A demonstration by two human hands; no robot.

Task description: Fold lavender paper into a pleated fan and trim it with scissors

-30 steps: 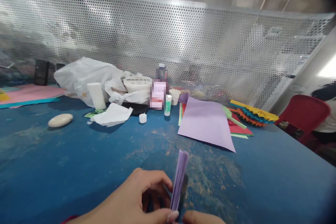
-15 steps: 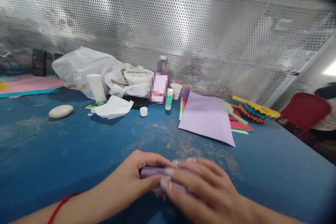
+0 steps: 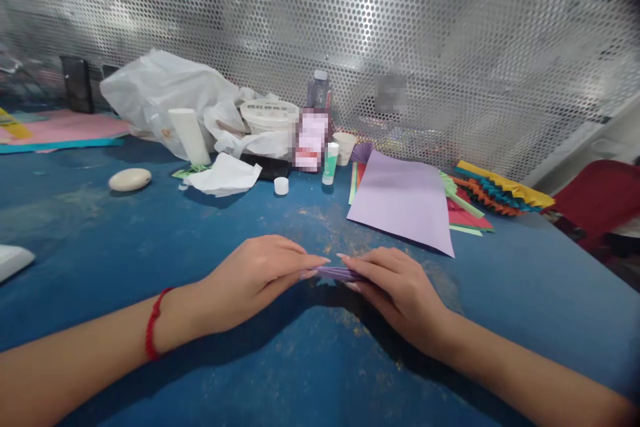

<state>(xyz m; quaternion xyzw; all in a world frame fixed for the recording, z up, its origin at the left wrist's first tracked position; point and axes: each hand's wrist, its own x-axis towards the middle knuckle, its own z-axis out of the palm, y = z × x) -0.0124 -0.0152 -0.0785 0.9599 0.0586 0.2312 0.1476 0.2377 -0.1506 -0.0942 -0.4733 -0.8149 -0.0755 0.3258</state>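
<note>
Between my two hands is a narrow strip of purple pleated paper (image 3: 338, 273), held just above the blue table (image 3: 280, 360). My left hand (image 3: 265, 273) pinches its left end, thumb below and fingers on top. At the other end my right hand (image 3: 395, 280) grips it the same way. Only the short middle of the folds shows; both ends are covered by my fingers. Beyond my right hand a flat lilac sheet (image 3: 405, 200) lies over a stack of coloured paper (image 3: 467, 213).
A green and white glue tube (image 3: 330, 163) stands behind, near a white cap (image 3: 281, 186) and a phone (image 3: 312, 140). Further left are crumpled tissue (image 3: 223, 175), a plastic bag (image 3: 170, 100) and an oval cream object (image 3: 130, 179). Folded coloured paper (image 3: 505, 188) lies far right.
My hands have moved away from me and apart, now at the two ends of the pleated paper. Earlier my right hand lay over it, blurred. The view has tilted down.
</note>
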